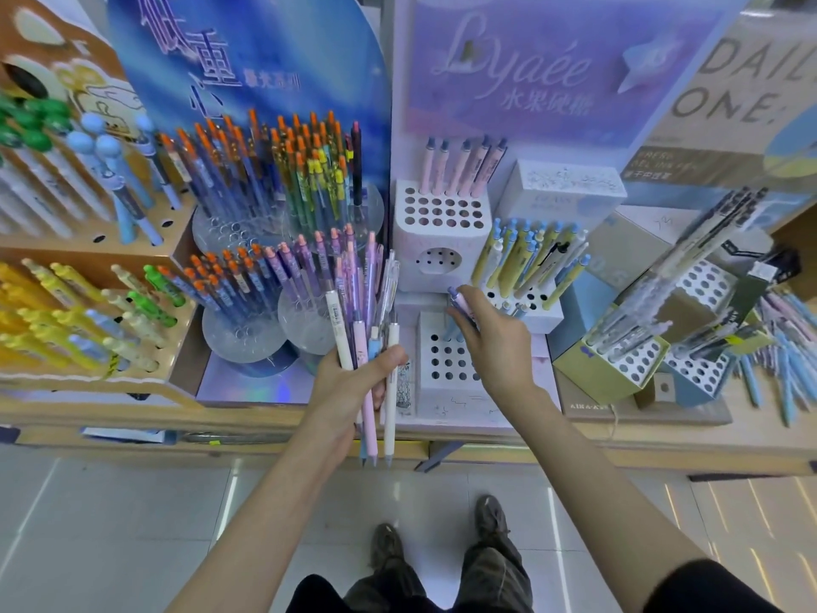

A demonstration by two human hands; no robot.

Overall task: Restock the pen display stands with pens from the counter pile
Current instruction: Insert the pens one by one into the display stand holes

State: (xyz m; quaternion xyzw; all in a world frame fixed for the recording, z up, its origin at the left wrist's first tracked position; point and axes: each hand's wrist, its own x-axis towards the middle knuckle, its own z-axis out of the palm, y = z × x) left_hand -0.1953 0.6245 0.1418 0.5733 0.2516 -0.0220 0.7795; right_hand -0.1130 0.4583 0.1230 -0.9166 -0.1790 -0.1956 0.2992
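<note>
My left hand grips a bundle of pastel pens, their tips pointing down past the counter edge. My right hand pinches a single pink pen with a blue cap just above the low white stand, whose top is a grid of round holes. A taller white stand behind it carries a few pink pens in its back row. A pile of loose blue and pink pens lies on the counter at the far right.
Clear round stands of orange-capped pens crowd the left side. Yellow and blue pens stand right of my right hand. Tilted box stands sit further right. The wooden counter edge runs across in front of me.
</note>
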